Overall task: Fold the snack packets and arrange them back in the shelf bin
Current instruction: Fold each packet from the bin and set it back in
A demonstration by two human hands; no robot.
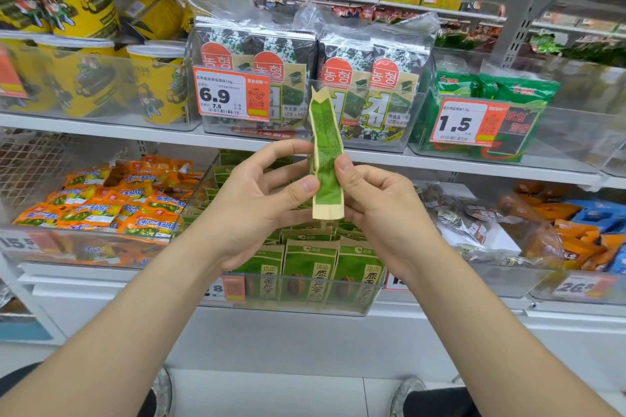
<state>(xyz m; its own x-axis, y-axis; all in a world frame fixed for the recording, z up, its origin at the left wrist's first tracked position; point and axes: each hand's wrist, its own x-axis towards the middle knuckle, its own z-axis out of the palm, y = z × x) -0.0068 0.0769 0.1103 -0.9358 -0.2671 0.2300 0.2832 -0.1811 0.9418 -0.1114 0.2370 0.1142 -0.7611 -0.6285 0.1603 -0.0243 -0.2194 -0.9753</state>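
Note:
A green and tan snack packet stands upright and edge-on in front of the shelves, folded narrow. My left hand pinches its left side between thumb and fingers. My right hand pinches its right side, thumb on the front. Directly below sits a clear shelf bin holding several matching green packets standing upright in rows.
An upper shelf carries yellow tubs, seaweed packs and green packets in clear bins with price tags. Orange packets fill the bin to the left, mixed bags the bins to the right. White floor lies below.

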